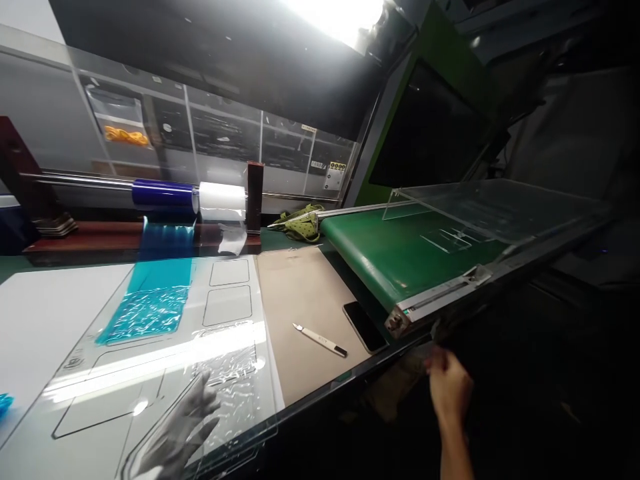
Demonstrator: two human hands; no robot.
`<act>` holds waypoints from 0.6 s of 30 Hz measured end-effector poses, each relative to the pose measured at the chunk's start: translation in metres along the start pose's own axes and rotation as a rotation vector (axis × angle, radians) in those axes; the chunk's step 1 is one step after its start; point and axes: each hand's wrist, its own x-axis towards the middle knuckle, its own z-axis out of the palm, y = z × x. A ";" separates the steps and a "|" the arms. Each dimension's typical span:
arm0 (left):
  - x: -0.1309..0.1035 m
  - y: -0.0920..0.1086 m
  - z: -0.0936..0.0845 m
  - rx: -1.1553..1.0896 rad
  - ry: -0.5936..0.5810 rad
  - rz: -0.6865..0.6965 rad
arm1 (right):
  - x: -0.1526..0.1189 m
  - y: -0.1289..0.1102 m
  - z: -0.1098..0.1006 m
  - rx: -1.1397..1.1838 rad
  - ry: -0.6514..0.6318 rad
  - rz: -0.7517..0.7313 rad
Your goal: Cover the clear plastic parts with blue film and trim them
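Observation:
My left hand [183,427], in a pale glove, is over the near edge of a clear sheet [117,390] with black outlines. Its fingers are apart and hold nothing. Crinkled clear film [237,400] lies beside its fingertips. A strip of blue film [157,300] runs from a blue roll [163,196] onto the sheet. Bare and pinched closed, my right hand [449,383] is below the near end of the green conveyor belt [380,250]. Something faint and translucent is at its fingertips, too dark to make out.
A craft knife [320,340] and a phone [365,327] lie on brown board [300,287]. A white roll [223,201] shares the rod with the blue roll. A clear cover [500,203] stands over the conveyor. Green patterned cloth [301,224] lies behind the board.

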 end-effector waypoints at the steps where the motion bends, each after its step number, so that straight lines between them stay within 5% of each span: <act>1: -0.002 0.003 -0.002 -0.032 -0.007 0.011 | -0.017 -0.012 0.011 0.025 -0.101 -0.083; 5: -0.020 0.027 -0.005 0.030 -0.069 0.213 | -0.064 -0.083 0.070 0.101 -0.452 -0.444; 8: -0.035 0.051 -0.005 0.272 -0.029 0.246 | -0.073 -0.131 0.115 0.074 -0.556 -0.582; 11: -0.046 0.067 -0.010 0.481 0.020 0.380 | -0.070 -0.155 0.136 0.053 -0.612 -0.627; 14: -0.051 0.072 -0.021 0.654 0.072 0.533 | -0.079 -0.160 0.125 0.094 -0.699 -0.645; 18: -0.049 0.068 -0.033 0.816 0.088 0.633 | -0.124 -0.164 0.067 0.244 -0.925 -0.723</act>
